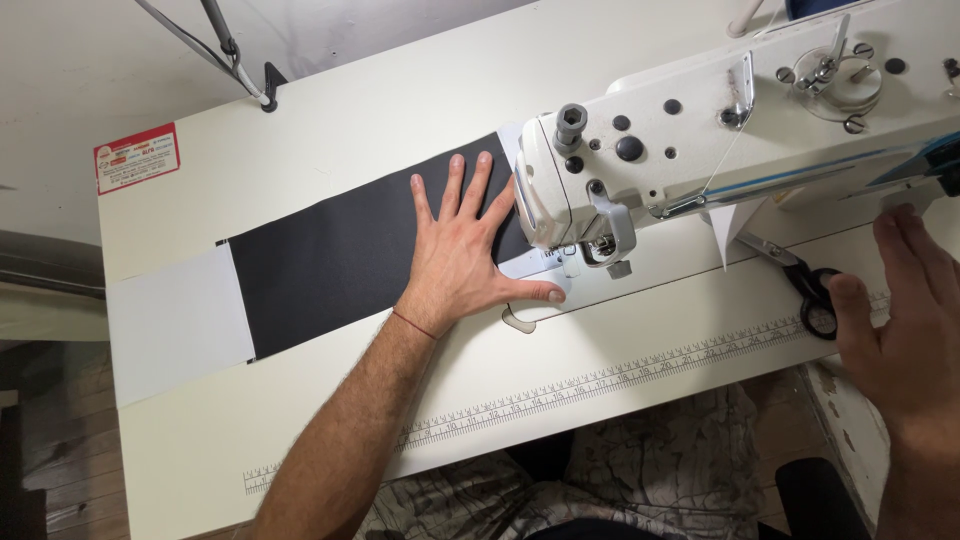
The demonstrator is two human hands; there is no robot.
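Observation:
My left hand (462,250) lies flat with fingers spread on a long strip of black fabric (330,262), pressing it down just left of the needle area of a white sewing machine (700,130). A white fabric piece (180,320) joins the strip's left end. My right hand (905,320) hovers open at the right edge, near the machine's right end and above black-handled scissors (808,285). It holds nothing.
The cream table (560,350) carries a printed ruler strip (600,385) along its front edge. A red and white sticker (137,157) sits at the far left corner. A cable and clamp (255,85) stand at the back. Patterned cloth covers my lap below.

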